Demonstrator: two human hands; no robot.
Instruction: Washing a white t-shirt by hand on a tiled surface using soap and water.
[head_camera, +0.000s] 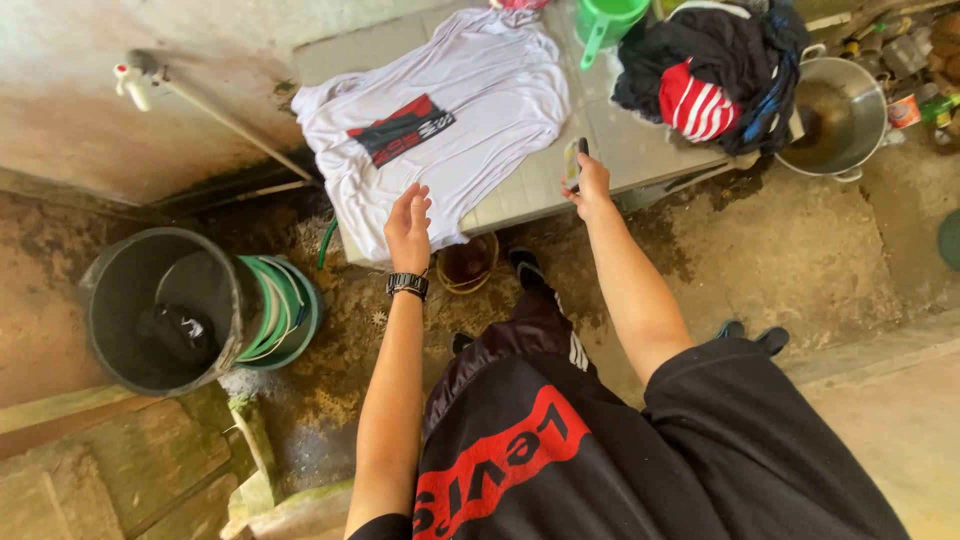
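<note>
Brush (574, 160) upright in right hand (592, 186), long axis vertical; left hand (408, 226) released over white shirt (470, 110).

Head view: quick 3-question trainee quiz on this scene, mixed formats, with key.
1. True or false: the white T-shirt lies spread flat on the tiled slab.
2. Which hand grips the small dark brush-like object? A) left B) right
3. Fill in: the left hand, open above the shirt's hem, has a ____ on its wrist.

Key: 1 true; 2 B, the right hand; 3 watch.
</note>
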